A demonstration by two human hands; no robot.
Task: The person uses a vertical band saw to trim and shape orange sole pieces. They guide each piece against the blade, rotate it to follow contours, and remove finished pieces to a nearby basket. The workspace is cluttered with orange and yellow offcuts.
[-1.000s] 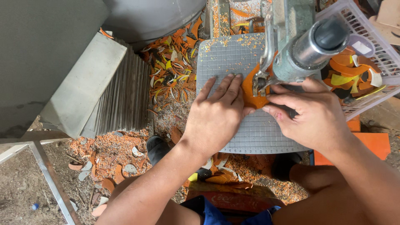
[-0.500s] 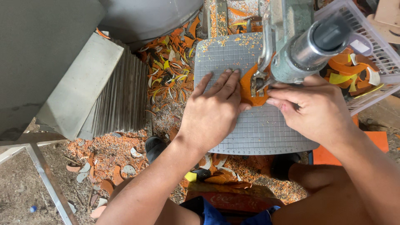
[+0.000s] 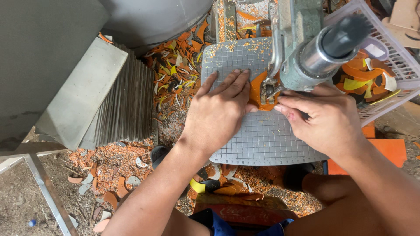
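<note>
An orange tile piece lies on the grey gridded cutting table under the machine's cutting head. My left hand lies flat on the table, its fingertips pressing the left side of the piece. My right hand rests at the right, its fingers pinching the piece's lower right edge beside the cutter. The piece's right part is hidden by the machine.
A stack of grey tiles stands on edge at the left. Orange, yellow and white offcuts litter the ground. A white plastic basket with cut pieces sits at the right. An orange tile lies at lower right.
Both hands and the orange piece have shifted slightly upward and turned a little under the cutter. The grip is unchanged.
</note>
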